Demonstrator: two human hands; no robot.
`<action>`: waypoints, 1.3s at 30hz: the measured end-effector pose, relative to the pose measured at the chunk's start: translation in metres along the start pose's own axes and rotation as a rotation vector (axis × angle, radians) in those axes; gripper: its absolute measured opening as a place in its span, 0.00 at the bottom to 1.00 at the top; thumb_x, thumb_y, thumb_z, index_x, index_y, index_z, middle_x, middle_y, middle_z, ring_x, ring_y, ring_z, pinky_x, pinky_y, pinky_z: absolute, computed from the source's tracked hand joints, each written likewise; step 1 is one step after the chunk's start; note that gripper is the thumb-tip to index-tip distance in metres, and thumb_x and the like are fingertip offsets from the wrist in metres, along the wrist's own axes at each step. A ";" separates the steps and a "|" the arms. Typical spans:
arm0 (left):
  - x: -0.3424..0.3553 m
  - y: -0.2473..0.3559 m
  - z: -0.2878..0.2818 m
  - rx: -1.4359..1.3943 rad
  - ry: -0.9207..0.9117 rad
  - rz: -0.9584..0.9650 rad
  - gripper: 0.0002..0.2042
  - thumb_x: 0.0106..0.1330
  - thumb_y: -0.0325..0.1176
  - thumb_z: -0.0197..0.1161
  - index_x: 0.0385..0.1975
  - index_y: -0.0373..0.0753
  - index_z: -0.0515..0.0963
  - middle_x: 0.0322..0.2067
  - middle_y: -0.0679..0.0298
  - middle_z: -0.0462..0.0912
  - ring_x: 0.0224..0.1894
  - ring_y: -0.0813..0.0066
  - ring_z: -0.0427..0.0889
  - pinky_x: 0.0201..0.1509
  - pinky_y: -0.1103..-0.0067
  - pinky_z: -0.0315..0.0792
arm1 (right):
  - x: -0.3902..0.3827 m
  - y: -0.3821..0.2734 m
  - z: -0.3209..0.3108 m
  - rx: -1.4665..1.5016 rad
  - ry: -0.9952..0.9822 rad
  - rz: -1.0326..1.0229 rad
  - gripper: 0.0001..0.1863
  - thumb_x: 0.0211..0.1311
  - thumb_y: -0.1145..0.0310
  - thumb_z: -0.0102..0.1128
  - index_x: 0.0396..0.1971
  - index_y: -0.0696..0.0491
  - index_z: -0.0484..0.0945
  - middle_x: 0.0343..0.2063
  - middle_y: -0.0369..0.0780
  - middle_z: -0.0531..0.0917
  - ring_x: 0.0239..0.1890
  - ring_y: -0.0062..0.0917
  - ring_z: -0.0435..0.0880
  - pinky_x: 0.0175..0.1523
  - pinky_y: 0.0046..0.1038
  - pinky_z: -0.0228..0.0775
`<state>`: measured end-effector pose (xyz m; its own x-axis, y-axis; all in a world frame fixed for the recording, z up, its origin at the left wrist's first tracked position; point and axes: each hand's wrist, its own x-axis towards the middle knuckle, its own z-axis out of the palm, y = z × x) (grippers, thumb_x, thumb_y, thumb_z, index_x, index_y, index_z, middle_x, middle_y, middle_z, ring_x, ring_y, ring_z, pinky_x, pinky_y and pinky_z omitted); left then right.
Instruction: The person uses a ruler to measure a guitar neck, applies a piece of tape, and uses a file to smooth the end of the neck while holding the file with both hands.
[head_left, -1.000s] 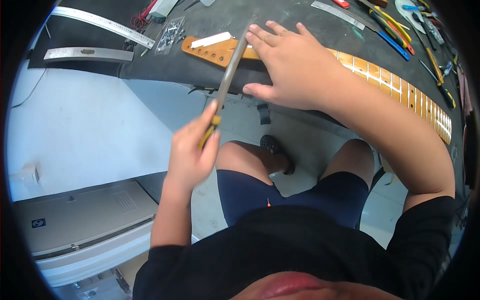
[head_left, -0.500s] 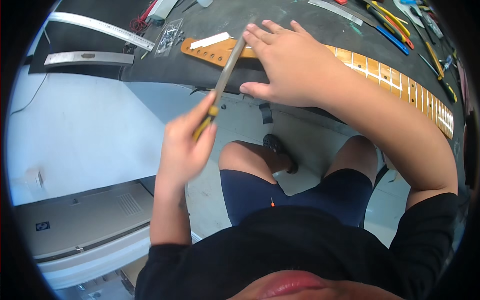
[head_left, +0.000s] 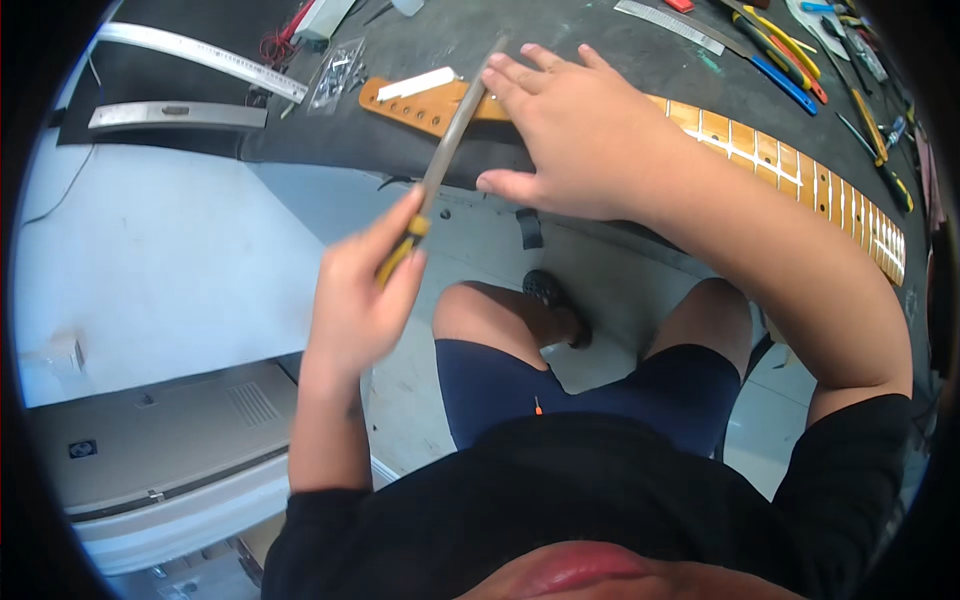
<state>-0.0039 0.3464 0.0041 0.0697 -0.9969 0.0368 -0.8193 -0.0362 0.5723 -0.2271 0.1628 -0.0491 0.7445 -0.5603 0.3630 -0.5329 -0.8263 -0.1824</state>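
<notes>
My left hand [head_left: 362, 290] is closed around the yellow-and-black handle of a file [head_left: 452, 138], its long metal blade slanting up across a guitar neck. The wooden guitar neck [head_left: 815, 190] lies along the bench edge, headstock to the left, white lines running across and along its fretboard. Over the neck, near the headstock, rests my right hand [head_left: 575, 130], palm down with fingers spread. Its fingertips meet or lie just beside the far part of the blade; which one, I cannot tell. A white strip [head_left: 415, 84] sits on the headstock. The hand hides the neck's middle.
On the dark bench mat [head_left: 330, 140] lie a steel ruler [head_left: 200, 55], a metal bar [head_left: 178, 116] and a plastic bag of small hardware [head_left: 340, 75]. Farther right are another ruler [head_left: 670, 25], a blue-handled tool [head_left: 783, 82] and several other hand tools. My legs are below the bench edge.
My left hand has shifted slightly left with the file in its grip. My right hand stays spread over the neck, nearly in the same place.
</notes>
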 end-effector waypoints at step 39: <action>0.111 -0.070 -0.005 -0.688 0.301 0.149 0.30 0.79 0.27 0.60 0.80 0.28 0.70 0.39 0.57 0.84 0.21 0.83 0.74 0.22 0.86 0.64 | 0.009 0.001 -0.001 0.018 0.075 -0.080 0.39 0.68 0.57 0.74 0.72 0.66 0.75 0.71 0.54 0.82 0.72 0.44 0.83 0.80 0.46 0.71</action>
<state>0.0635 0.2384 -0.0278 0.2190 -0.9224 0.3182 -0.2995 0.2468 0.9216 -0.2208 0.1572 -0.0450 0.7520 -0.4871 0.4440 -0.4652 -0.8695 -0.1660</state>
